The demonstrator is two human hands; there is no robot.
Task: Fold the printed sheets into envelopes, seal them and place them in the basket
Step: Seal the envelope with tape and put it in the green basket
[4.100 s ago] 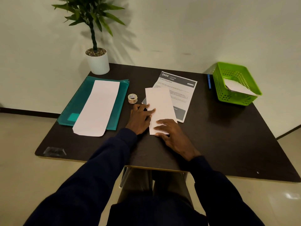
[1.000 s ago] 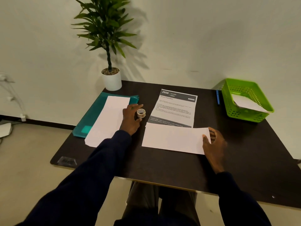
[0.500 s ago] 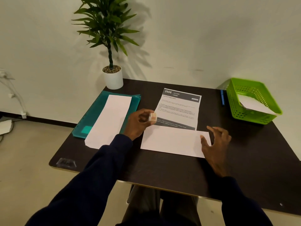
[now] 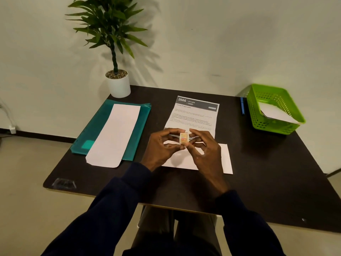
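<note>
A small roll of stickers is held up between both hands above a white envelope that lies crosswise on the dark table. My left hand grips the roll from the left; my right hand pinches its right edge with fingertips. Behind them lies a printed sheet headed "2666 KITCHEN". Another white envelope rests on a teal folder at the left. The green basket at the far right holds one white envelope.
A potted plant in a white pot stands at the table's back left corner. A blue pen lies just left of the basket. A small clear object sits at the front left corner. A wall runs close behind the table.
My left hand picked up the sticker roll and carried it over the envelope. My right hand left the envelope's right end and came in to meet the roll.
</note>
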